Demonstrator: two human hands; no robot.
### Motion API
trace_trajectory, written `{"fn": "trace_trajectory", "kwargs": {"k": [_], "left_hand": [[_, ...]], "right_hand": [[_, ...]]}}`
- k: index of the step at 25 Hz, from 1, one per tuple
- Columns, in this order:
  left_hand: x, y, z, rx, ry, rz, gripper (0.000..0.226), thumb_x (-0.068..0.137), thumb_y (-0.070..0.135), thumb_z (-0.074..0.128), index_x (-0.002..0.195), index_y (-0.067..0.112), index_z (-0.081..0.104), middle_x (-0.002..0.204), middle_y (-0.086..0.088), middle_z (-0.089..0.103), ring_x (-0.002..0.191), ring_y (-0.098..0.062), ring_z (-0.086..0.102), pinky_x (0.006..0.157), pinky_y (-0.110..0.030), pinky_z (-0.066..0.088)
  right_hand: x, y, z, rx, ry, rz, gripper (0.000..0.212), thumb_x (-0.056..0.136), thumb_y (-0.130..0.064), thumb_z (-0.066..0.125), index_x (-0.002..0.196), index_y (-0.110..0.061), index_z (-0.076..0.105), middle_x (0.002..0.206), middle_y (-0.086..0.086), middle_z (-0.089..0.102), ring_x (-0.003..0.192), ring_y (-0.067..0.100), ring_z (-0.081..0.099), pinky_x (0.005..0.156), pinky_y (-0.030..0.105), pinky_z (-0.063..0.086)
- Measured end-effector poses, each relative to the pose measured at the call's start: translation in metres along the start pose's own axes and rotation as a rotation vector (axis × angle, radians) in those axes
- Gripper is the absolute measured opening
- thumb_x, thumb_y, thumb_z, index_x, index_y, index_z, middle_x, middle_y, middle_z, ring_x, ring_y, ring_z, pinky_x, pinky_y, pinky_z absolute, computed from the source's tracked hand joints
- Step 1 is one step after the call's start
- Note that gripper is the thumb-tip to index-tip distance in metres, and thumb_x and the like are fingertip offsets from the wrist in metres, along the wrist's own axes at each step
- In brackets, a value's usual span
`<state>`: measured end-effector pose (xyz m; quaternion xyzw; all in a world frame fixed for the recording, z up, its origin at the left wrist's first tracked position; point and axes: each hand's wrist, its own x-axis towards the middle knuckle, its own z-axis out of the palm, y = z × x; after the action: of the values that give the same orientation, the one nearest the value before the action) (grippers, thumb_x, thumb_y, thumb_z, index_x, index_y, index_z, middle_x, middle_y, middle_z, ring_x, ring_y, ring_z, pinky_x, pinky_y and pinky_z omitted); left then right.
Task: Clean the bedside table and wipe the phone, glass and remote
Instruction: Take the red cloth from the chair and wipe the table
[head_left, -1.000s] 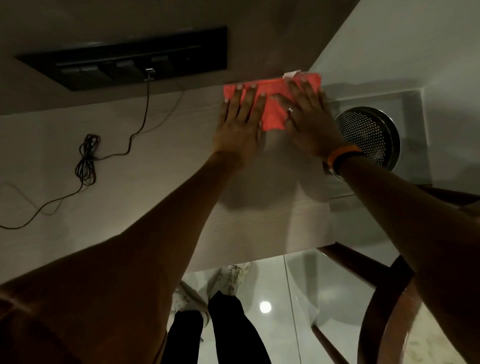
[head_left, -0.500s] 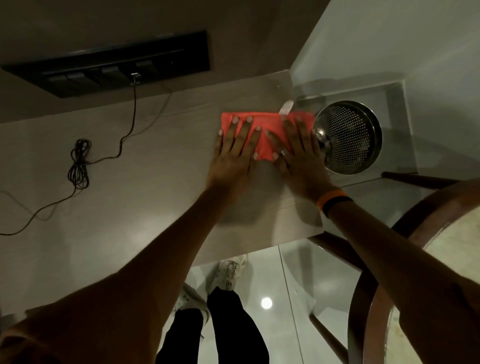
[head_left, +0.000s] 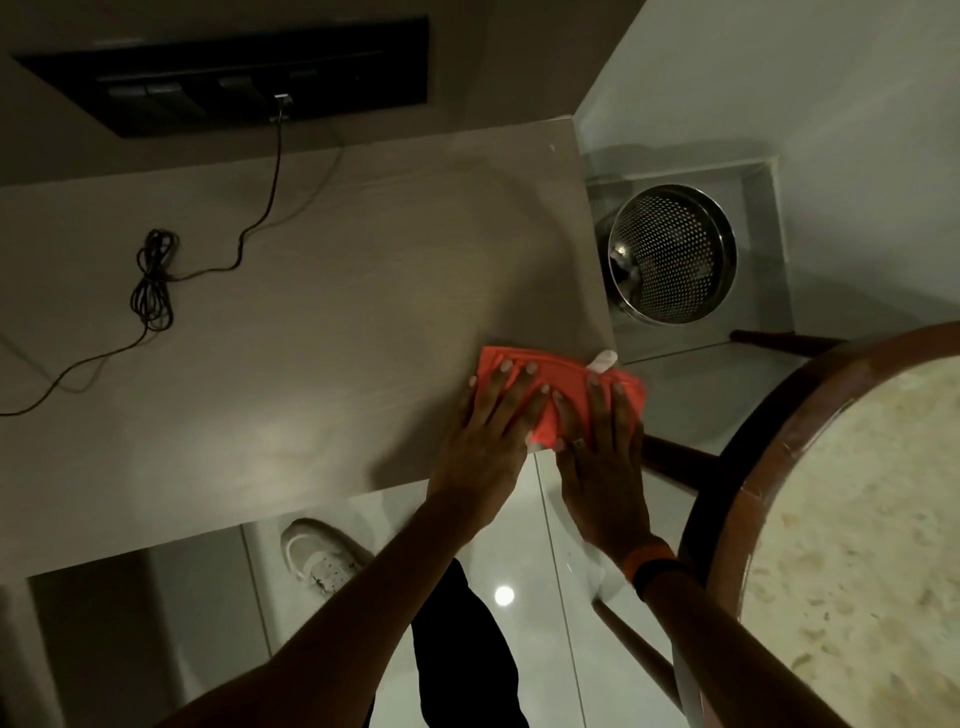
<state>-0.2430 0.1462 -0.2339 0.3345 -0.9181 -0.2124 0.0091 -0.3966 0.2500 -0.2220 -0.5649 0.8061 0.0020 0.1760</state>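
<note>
That folded orange cloth (head_left: 558, 395) at the surface's (head_left: 311, 322) near right corner is soft and floppy, so both hands, left (head_left: 493, 431) and right (head_left: 602, 457), press it flat-palmed, no clenched grip, best worked from on top.

Both hands are pressing flat on a folded red cloth (head_left: 558, 387) at the near right corner of the pale surface (head_left: 322, 322), the left hand (head_left: 491, 436) beside the right hand (head_left: 602, 457). A black cable (head_left: 156, 280) is lying coiled at the left, running to a dark wall panel (head_left: 234, 73). A perforated metal bin (head_left: 672, 254) is standing on the floor beside the surface.
</note>
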Motion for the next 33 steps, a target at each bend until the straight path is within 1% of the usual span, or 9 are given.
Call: {"fn": "trace_trajectory", "kwargs": {"k": [4, 7, 12, 14, 18, 21, 24, 29, 33], "left_hand": [[-0.026, -0.001, 0.001, -0.027, 0.012, 0.044, 0.068, 0.100, 0.034, 0.050, 0.161, 0.020, 0.021, 0.170, -0.005, 0.011, 0.158, -0.030, 0.004, 0.125, -0.054, 0.018], [-0.042, -0.009, 0.003, 0.011, 0.026, 0.094, 0.067, 0.094, 0.024, 0.051, 0.158, 0.018, 0.031, 0.168, -0.007, 0.022, 0.156, -0.031, 0.016, 0.124, -0.052, 0.023], [-0.083, -0.023, -0.011, -0.085, 0.175, 0.080, 0.037, 0.079, 0.009, 0.062, 0.112, 0.016, 0.074, 0.125, -0.001, 0.072, 0.121, -0.025, 0.065, 0.101, -0.037, 0.044], [-0.109, -0.040, -0.035, -0.232, 0.147, -0.053, 0.027, 0.075, 0.019, 0.067, 0.100, 0.019, 0.075, 0.104, 0.003, 0.076, 0.102, -0.024, 0.070, 0.090, -0.034, 0.044], [-0.153, -0.093, -0.097, -0.780, 0.127, -0.617, 0.020, 0.084, 0.033, 0.071, 0.102, 0.027, 0.072, 0.092, 0.013, 0.072, 0.086, -0.016, 0.071, 0.083, -0.035, 0.056], [-0.163, -0.145, -0.127, -1.102, 0.239, -0.859, 0.020, 0.086, 0.024, 0.078, 0.104, 0.029, 0.070, 0.098, 0.014, 0.074, 0.094, -0.008, 0.071, 0.088, -0.037, 0.060], [-0.167, -0.180, -0.129, -0.806, 0.197, -0.854, 0.042, 0.089, 0.035, 0.074, 0.127, 0.023, 0.059, 0.117, 0.002, 0.065, 0.109, -0.022, 0.065, 0.092, -0.041, 0.057], [-0.177, -0.183, -0.106, 0.005, 0.162, -0.572, 0.065, 0.100, 0.052, 0.047, 0.153, 0.017, 0.037, 0.154, -0.014, 0.039, 0.143, -0.035, 0.034, 0.109, -0.050, 0.036], [-0.199, -0.185, -0.077, 0.020, 0.027, -0.440, 0.071, 0.104, 0.051, 0.034, 0.160, 0.010, 0.020, 0.169, -0.012, 0.015, 0.157, -0.033, 0.008, 0.123, -0.056, 0.018]], "right_hand": [[-0.028, -0.010, 0.005, 0.110, 0.029, 0.025, 0.088, 0.085, -0.014, 0.069, 0.160, -0.027, 0.024, 0.171, 0.013, 0.010, 0.158, 0.041, 0.002, 0.112, 0.066, 0.041], [-0.039, -0.026, 0.004, 0.084, 0.080, 0.077, 0.095, 0.073, 0.008, 0.076, 0.151, -0.029, 0.038, 0.165, 0.011, 0.028, 0.153, 0.042, 0.021, 0.084, 0.052, 0.064], [-0.059, -0.056, -0.003, 0.189, 0.055, -0.001, 0.068, 0.083, 0.001, 0.075, 0.139, -0.027, 0.048, 0.136, 0.007, 0.061, 0.092, 0.027, 0.071, 0.069, 0.028, 0.061], [-0.058, -0.075, -0.017, 0.286, -0.075, -0.067, 0.045, 0.089, -0.011, 0.065, 0.129, -0.029, 0.059, 0.123, -0.003, 0.069, 0.079, 0.018, 0.072, 0.069, 0.014, 0.050], [-0.010, -0.130, -0.050, 0.844, -0.500, 0.239, 0.035, 0.078, -0.030, 0.053, 0.104, -0.041, 0.074, 0.083, -0.014, 0.076, 0.079, 0.008, 0.068, 0.069, 0.020, 0.052], [0.038, -0.173, -0.059, 1.018, -0.617, 0.218, 0.025, 0.090, -0.012, 0.064, 0.104, -0.030, 0.075, 0.099, -0.009, 0.075, 0.088, 0.006, 0.068, 0.068, 0.013, 0.051], [0.066, -0.201, -0.049, 0.801, -0.544, 0.235, 0.021, 0.098, -0.025, 0.063, 0.119, -0.026, 0.069, 0.106, -0.002, 0.073, 0.087, 0.013, 0.070, 0.060, 0.027, 0.057], [0.048, -0.226, -0.024, 0.180, 0.115, -0.264, 0.029, 0.095, -0.020, 0.056, 0.117, -0.003, 0.066, 0.136, 0.015, 0.058, 0.123, 0.034, 0.054, 0.103, 0.048, 0.047], [0.016, -0.264, 0.003, -0.052, -0.066, -0.464, 0.051, 0.101, -0.028, 0.045, 0.150, -0.011, 0.045, 0.162, 0.017, 0.034, 0.151, 0.033, 0.031, 0.120, 0.054, 0.030]]}}
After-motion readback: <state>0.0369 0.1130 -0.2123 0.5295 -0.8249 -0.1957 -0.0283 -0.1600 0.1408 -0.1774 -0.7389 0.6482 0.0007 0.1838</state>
